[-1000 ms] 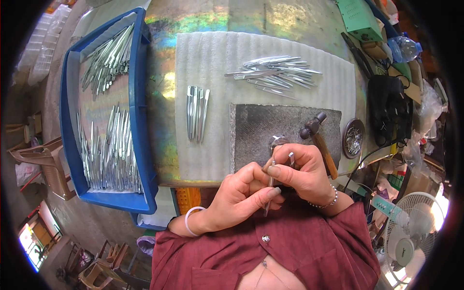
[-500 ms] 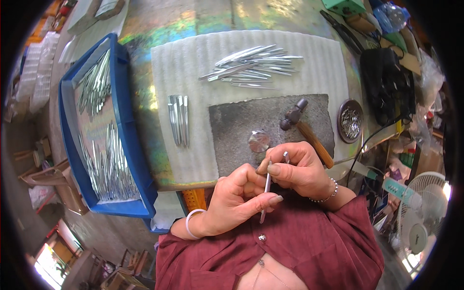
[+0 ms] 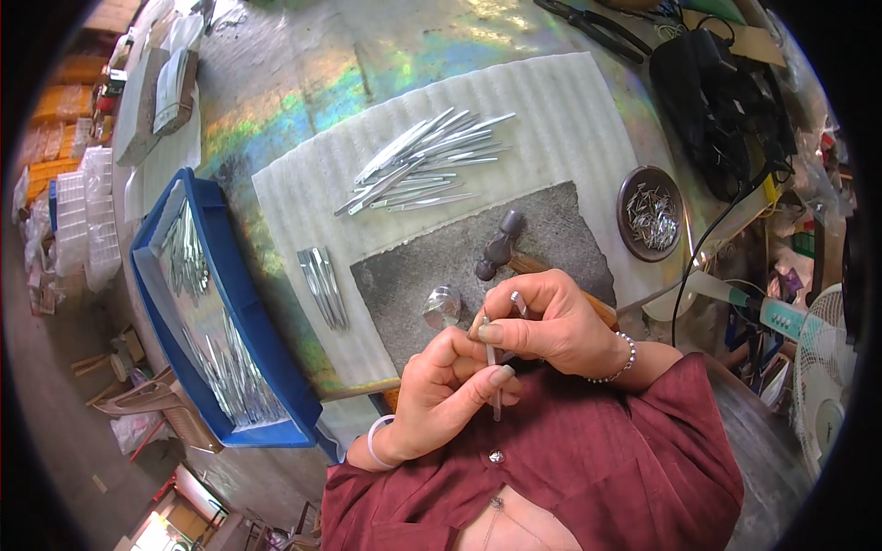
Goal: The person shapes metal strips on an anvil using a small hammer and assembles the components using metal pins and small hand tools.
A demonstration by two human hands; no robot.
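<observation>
My left hand (image 3: 450, 378) is closed on a slim silvery metal strip (image 3: 497, 404), its thumb pressed along the side. My right hand (image 3: 551, 321) pinches the upper end of the same strip between thumb and finger. A short shiny metal piece (image 3: 519, 303) pokes out between the curled fingers of that hand; what it belongs to is hidden. Just beyond my hands a round shiny metal block (image 3: 442, 307) sits on a dark grey mat (image 3: 395, 285). A hammer (image 3: 501, 246) lies there too, its wooden handle partly behind my right hand.
Loose metal strips (image 3: 423, 161) are heaped on white foam sheeting (image 3: 285, 197), with a few side by side (image 3: 322, 289) at its left. A blue tray (image 3: 230, 303) holds many more. At right stand a dish (image 3: 625, 216) of small metal bits, a black bag-like object (image 3: 707, 110) and a fan (image 3: 822, 367).
The view has turned, so the table and everything on it appear tilted and shifted left. Both my hands keep their grip on the strip, with little change in finger position.
</observation>
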